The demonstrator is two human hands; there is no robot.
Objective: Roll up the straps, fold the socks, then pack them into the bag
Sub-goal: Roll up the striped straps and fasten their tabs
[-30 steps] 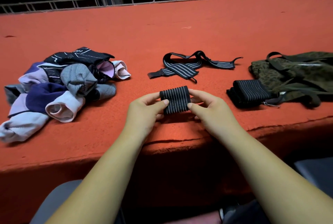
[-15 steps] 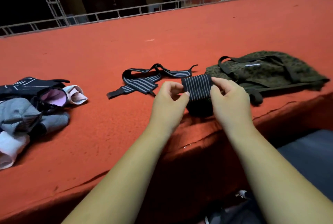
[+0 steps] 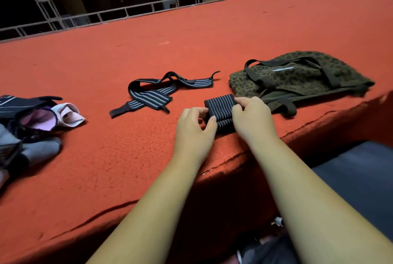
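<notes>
both hands are holding one rolled black elastic strap with grey stripes (image 3: 220, 106); the left hand (image 3: 194, 130) is pinching its left end, the right hand (image 3: 252, 117) its right end. this roll is sitting on top of a second rolled striped strap (image 3: 225, 124), partly hidden under the fingers, near the front edge of the red felt-covered counter (image 3: 127, 157), just beside the olive leopard-print fabric bag (image 3: 297, 76).

step in hand, as judged: parking the finished roll on the first one. to do it well: keep both ends pinched until it is seated, with the loose tail tucked underneath, so it is not springing open; stay clear of the counter edge.

counts:
- rolled straps: two, stacked and touching.
- unrolled striped strap (image 3: 153, 93): one tangle, lying loose left of the bag; cannot tell whether it is one piece or two.
- bag: one, lying flat; opening not visible.
- pile of mixed socks in black, grey, pink and white (image 3: 32, 123): far left, unfolded, cut off by the frame; number not countable.
</notes>
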